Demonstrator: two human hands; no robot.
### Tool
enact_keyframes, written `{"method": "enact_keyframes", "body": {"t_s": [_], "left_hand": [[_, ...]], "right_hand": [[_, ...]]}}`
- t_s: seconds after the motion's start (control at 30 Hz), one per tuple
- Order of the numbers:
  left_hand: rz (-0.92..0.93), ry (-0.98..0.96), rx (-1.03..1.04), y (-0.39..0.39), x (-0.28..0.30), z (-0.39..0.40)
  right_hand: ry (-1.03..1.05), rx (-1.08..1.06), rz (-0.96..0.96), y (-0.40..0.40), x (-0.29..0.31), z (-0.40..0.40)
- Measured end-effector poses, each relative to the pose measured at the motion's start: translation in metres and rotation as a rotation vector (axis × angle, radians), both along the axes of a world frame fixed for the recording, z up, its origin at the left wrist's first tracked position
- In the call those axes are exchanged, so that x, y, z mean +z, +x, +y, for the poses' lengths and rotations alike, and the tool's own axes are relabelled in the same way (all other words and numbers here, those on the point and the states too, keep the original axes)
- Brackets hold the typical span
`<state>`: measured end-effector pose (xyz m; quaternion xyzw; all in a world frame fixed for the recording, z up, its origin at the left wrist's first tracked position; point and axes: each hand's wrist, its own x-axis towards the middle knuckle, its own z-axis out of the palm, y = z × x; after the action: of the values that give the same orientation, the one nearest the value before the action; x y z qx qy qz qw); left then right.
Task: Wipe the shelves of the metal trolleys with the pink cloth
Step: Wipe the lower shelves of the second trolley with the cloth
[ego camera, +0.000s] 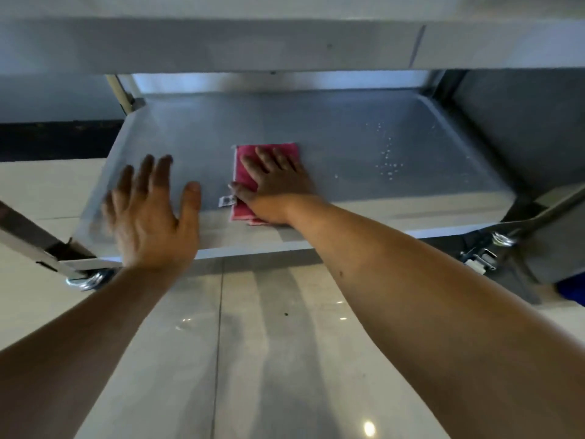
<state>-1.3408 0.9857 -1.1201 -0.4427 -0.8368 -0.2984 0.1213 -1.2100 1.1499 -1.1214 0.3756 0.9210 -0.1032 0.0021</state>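
Pink cloth (242,172) flat on lower shelf (316,128) of metal trolley, near its front edge, pressed under flat, straight-fingered right hand (275,182). Left of cloth, left hand (152,213) spread, grasping nothing. Right of cloth, white droplets (387,160).

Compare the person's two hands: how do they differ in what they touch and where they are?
The right hand presses flat on the pink cloth; the left hand touches no cloth. The right lies mid-shelf; the left is at its front left corner. Both have straight fingers.
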Motion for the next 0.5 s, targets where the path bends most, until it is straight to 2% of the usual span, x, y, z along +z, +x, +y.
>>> {"method": "enact_keyframes", "body": {"t_s": [0.33,0.5], "left_hand": [[0.085,-0.217,-0.285,0.127,0.009,0.062],[0.083,-0.257,-0.429,0.178,0.003,0.083]], "right_hand": [[-0.038,-0.201,-0.081,0.139,0.004,0.044],[-0.025,-0.341,-0.128,0.193,0.001,0.063]]}}
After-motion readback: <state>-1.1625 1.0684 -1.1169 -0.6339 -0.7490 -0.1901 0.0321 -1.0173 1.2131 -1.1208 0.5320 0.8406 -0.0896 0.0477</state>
